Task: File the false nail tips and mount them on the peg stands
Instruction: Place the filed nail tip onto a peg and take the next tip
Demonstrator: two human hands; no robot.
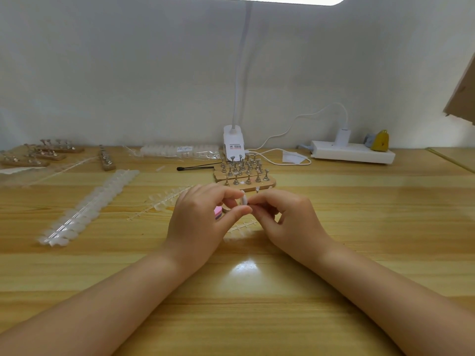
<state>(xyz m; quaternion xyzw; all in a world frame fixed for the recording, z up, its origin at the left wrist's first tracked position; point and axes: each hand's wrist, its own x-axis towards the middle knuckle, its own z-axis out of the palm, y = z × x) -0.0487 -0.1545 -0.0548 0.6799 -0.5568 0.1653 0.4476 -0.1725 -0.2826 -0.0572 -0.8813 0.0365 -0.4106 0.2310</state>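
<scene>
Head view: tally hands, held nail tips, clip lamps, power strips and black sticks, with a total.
hands: 2, left hand, right hand
nail tip held: 1
clip lamp: 1
power strip: 1
black stick: 1
Total: 6

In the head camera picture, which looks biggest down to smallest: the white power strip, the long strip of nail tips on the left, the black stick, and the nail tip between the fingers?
1. Long strip of nail tips, though it lies nearer the camera
2. White power strip
3. Black stick
4. Nail tip pinched by the left hand and right hand
</scene>
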